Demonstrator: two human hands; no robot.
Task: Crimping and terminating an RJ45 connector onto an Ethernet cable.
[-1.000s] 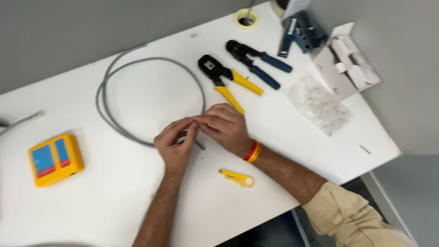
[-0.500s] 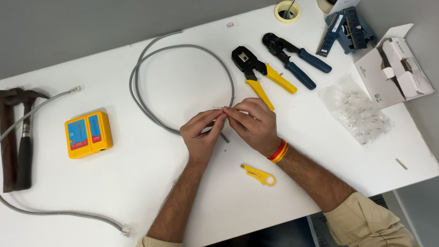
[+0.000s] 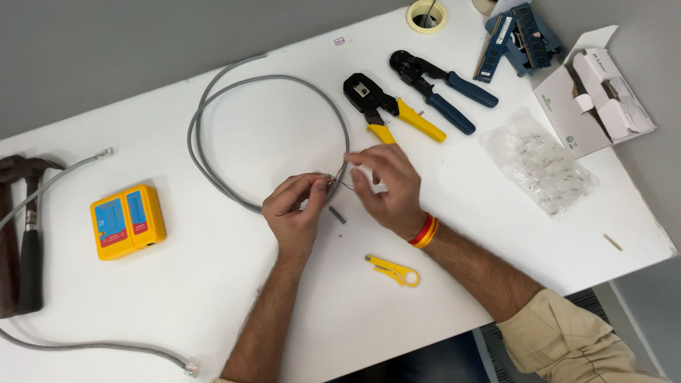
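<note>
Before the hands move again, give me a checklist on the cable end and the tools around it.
1. Left hand pinches the grey cable end: ok.
2. Right hand at the thin wires: ok.
3. Wires sorted in order: cannot tell.
4. Yellow-handled crimper lies close above the right hand: ok.
5. Yellow stripper lies free on the table: ok.
6. Bag of clear plugs open: cannot tell.

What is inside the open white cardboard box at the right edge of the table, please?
Inside the open white cardboard box lie white folded cardboard inserts filling most of it. Anything beneath them is covered, so any further contents cannot be seen.
</note>
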